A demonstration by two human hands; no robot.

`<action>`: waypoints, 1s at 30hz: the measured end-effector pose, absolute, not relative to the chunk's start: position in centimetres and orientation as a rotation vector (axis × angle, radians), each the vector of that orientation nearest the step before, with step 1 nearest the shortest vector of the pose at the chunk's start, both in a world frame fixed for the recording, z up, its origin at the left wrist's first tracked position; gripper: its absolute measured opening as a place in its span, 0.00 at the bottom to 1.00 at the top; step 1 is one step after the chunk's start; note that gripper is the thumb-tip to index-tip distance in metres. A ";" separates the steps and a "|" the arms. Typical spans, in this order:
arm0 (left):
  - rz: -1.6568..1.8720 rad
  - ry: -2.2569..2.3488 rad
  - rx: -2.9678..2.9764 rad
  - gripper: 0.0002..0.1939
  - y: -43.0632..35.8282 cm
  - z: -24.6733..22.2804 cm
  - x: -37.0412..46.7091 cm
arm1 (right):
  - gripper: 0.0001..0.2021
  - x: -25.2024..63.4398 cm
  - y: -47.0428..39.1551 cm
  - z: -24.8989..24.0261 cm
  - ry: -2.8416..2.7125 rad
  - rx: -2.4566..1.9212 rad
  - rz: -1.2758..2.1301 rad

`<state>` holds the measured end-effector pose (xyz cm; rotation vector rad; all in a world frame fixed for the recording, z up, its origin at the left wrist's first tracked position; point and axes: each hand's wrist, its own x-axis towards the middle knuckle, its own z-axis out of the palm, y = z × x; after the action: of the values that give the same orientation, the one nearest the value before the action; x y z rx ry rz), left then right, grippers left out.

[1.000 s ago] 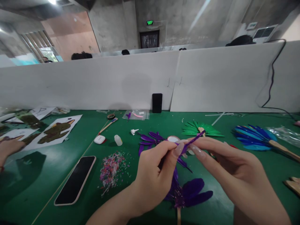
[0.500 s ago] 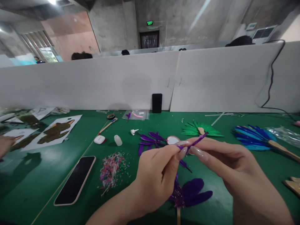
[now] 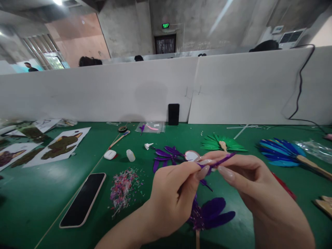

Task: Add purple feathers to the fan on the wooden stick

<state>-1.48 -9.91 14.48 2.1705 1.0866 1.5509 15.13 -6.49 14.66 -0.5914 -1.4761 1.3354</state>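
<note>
While the left hand (image 3: pixel 172 197) pinches a slim purple feather (image 3: pixel 225 159), probably to steady it, the right hand (image 3: pixel 259 186) curls its fingers by the far end; whether they grip, I cannot tell. It is held above the purple feather fan with a wooden handle (image 3: pixel 213 207), seemingly for finer finger control.

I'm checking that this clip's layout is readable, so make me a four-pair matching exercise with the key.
Column 1
1. Left hand
2. Tape roll
3. Blue fan
4. Pale-edged phone

Column 2
A. Right of the green fan
B. Lying flat, dark screen up
C. Pinching a purple strip
D. Beside the bristled end of the brush

Right pairs: 1-C, 2-D, 3-A, 4-B
</note>
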 end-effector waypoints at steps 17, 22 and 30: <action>1.558 0.995 2.148 0.07 -9.9 14.4 -1.3 | 0.04 14.5 -6.5 14.4 -1.390 -0.592 1.404; 1.587 1.027 2.175 0.07 -9.9 14.3 -1.3 | 0.02 14.5 -6.5 14.4 -1.379 -0.549 1.428; 1.648 1.061 2.238 0.05 -9.9 14.1 -1.3 | 0.04 13.9 -6.6 14.2 -1.330 -0.527 1.419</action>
<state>-1.27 -9.91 14.09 2.2385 1.0608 1.6480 13.90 -6.62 14.22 -0.5270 -1.3297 1.4192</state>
